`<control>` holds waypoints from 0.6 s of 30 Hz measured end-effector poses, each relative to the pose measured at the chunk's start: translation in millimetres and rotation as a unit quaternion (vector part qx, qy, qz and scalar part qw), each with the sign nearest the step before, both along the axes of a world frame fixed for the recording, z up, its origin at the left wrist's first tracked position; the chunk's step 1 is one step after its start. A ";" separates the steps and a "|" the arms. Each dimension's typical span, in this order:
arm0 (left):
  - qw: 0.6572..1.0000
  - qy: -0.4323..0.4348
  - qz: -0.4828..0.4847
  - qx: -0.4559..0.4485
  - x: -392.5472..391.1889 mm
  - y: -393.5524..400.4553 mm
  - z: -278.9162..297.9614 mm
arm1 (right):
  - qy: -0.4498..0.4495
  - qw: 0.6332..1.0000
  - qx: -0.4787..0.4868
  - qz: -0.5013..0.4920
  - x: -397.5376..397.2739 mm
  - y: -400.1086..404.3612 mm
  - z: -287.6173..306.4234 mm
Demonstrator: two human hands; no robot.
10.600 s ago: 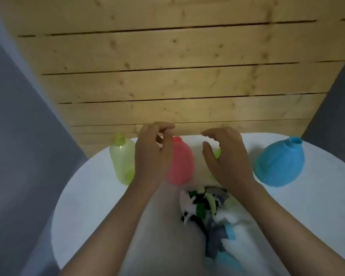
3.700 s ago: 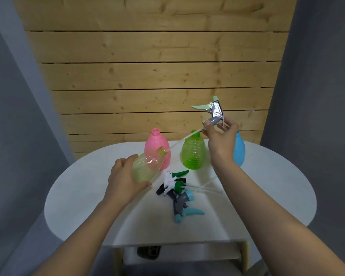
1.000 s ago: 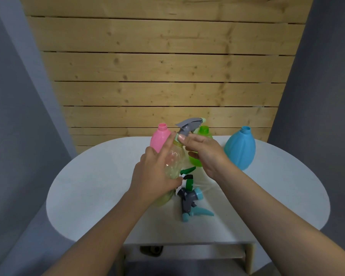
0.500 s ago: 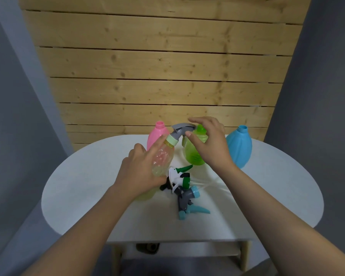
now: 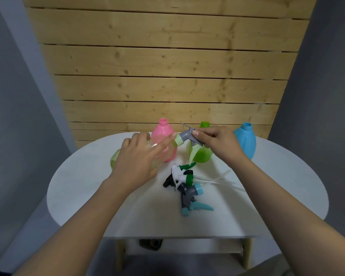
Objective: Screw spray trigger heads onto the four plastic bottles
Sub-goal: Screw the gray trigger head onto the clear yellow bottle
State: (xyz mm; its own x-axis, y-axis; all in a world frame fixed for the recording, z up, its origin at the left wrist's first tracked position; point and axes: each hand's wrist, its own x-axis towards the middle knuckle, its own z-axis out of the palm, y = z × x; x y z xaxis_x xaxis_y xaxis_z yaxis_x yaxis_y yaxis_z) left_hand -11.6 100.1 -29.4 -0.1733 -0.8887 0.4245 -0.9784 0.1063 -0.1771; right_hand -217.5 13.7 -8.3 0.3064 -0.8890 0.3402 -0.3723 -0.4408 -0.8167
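Three loose trigger heads (image 5: 184, 185) lie on the counter (image 5: 277, 176) between the left hand (image 5: 136, 162) and right hand (image 5: 217, 143); three open bottles (image 5: 245, 139) stand behind the hands.

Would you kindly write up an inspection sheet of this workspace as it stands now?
Surface: white oval table, bottles and heads on it.
Job's things: pale green bottle tilted in left hand; right hand grips grey trigger head at its neck. Pink bottle, green bottle, blue bottle upright, uncapped. Loose trigger heads piled centrally.
Clutter: nothing seen.
Grippers: both hands busy.
Cables: nothing seen.
Surroundings: wooden plank wall.
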 end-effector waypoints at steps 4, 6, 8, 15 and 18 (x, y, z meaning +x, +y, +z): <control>0.999 -0.025 0.016 0.012 -0.1 0.0 -4.2 | 0.057 0.998 0.016 -0.016 1.9 1.5 -2.6; 0.999 -0.016 0.017 0.026 -0.5 -0.8 -6.8 | 0.069 0.997 0.008 -0.023 3.1 1.5 -4.6; 0.999 0.009 0.016 0.033 -1.1 -1.7 -8.7 | 0.062 0.998 -0.010 -0.028 4.6 2.7 -5.9; 0.998 0.039 0.024 0.033 1.5 -2.7 -9.6 | 0.053 0.997 0.023 0.053 -4.4 1.2 0.5; 0.992 0.113 0.019 0.053 5.9 -2.6 -9.8 | 0.050 0.987 0.061 0.142 -14.1 -0.5 5.4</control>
State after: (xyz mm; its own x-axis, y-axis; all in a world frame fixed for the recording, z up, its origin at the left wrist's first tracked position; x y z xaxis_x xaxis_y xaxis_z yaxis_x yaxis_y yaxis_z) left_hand -5.6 97.5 -39.3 -0.0489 -0.9348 0.3518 -0.9956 0.0739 0.0580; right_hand -231.6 13.3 -2.9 0.5753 -0.7954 0.1908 -0.3305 -0.4394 -0.8353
